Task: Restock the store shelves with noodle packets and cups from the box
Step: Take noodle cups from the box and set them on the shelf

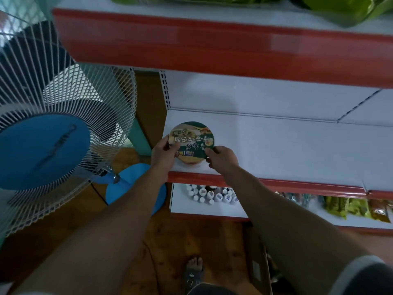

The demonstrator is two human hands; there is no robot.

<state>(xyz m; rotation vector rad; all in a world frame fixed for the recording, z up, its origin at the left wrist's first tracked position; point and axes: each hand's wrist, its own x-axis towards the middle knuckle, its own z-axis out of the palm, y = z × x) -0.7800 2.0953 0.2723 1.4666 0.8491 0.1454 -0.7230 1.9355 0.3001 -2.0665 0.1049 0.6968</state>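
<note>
A round noodle cup [191, 139] with a green and cream printed lid stands at the front left corner of the white middle shelf [287, 150]. My left hand [164, 151] grips the cup's left rim with curled fingers. On the cup's right front edge my right hand [222, 158] pinches the rim. The lid faces up towards me. A cardboard box [262, 265] shows only as an edge on the floor at the lower right, mostly hidden behind my right arm.
A blue and white pedestal fan [49, 128] stands close on the left. The shelf above has a red front strip [212, 50] and green packets [340, 7]. The lower shelf holds small white bottles [210, 194] and yellow-green packets [350, 207]. My foot [193, 271] is on the wooden floor.
</note>
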